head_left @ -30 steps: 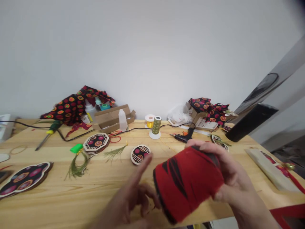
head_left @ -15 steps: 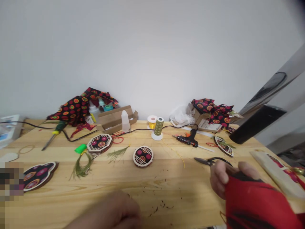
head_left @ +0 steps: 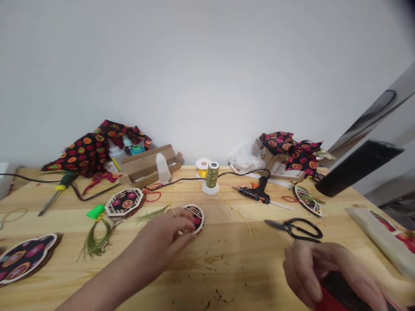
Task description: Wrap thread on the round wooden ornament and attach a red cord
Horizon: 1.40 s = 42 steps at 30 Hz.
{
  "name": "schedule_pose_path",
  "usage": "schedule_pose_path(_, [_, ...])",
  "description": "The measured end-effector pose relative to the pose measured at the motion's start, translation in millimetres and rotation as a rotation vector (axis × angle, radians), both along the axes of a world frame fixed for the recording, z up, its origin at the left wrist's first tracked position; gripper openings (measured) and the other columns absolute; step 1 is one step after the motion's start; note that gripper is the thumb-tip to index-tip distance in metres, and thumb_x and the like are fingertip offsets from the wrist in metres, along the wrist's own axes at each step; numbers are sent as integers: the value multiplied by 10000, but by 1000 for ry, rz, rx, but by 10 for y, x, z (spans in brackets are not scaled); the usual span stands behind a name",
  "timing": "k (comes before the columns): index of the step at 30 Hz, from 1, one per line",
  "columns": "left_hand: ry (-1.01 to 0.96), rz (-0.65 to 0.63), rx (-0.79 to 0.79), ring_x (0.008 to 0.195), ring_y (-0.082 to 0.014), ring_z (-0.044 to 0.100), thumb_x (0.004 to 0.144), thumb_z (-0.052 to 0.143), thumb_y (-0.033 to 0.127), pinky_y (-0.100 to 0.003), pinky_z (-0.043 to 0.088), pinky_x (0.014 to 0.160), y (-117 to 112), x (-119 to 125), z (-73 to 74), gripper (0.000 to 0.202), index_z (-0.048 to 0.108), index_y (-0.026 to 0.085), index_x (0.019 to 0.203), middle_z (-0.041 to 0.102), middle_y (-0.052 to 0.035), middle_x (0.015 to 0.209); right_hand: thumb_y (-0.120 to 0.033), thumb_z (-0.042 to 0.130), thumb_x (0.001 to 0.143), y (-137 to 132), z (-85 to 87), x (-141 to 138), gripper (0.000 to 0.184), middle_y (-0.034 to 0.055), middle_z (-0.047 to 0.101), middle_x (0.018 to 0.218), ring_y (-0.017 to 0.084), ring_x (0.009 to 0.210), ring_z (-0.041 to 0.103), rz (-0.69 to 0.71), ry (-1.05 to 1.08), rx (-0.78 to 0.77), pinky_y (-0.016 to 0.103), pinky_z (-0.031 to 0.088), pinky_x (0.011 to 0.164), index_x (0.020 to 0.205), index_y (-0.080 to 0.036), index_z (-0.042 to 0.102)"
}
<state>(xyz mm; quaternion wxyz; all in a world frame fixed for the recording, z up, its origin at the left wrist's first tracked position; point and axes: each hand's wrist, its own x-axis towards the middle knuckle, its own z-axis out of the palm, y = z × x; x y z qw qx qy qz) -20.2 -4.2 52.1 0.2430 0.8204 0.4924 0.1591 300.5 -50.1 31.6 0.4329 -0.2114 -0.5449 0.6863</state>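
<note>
Scissors [head_left: 287, 226] just beyond the right hand [head_left: 340, 259] could be knocked if the red object [head_left: 327, 301] gripped there is swung; left hand [head_left: 168, 231]'s hold on disc [head_left: 197, 219] unclear.

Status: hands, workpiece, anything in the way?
Left hand over round disc, partly covering it; contact unclear. Right hand holding red piece, partly out of frame. Scissors just beyond right hand; dark scraps between hands.
</note>
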Motion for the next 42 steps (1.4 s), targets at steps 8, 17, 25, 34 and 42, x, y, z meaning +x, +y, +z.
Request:
schedule_pose_path(8, [442,130,162,850,-274,635,851,403,192,-353,449,670,701,489,-132,287,684,176,903,677,-124,901,-422,789,534,23,84,-202,383,29,605,785,200,700,565,68,148,-119,265,398,580,492,-218,467])
schedule_pose_path(17, [499,137,131,842,-257,658,824,429,154,-333,459,691,854,597,-257,278,706,165,817,716,-144,887,-431,746,624,105,145,-257,256,65,623,927,219,794,591,-82,-81,-78,308,464,673,807,-276,655])
schedule_pose_path(25, [503,375,212,859,-284,647,847,382,272,-347,469,694,913,88,318,338,704,197,915,719,-109,945,-304,740,719,383,202,-334,499,55,529,1240,247,1181,465,-269,-541,294,398,359,1010,1183,-317,557])
schedule_pose_path(34, [757,724,222,867,-396,637,919,198,151,-483,504,618,735,-26,589,413,521,9,1134,604,-250,1077,-242,649,797,413,129,-463,456,54,495,1252,236,1194,443,-434,-789,448,408,367,1017,1222,-305,493])
schedule_pose_path(42, [269,243,466,997,-293,599,871,357,171,-400,456,851,247,76,137,351,628,105,1085,591,-153,1241,-144,624,779,520,114,-641,466,46,497,1193,203,1131,466,-464,-885,526,369,388,978,1202,-291,494])
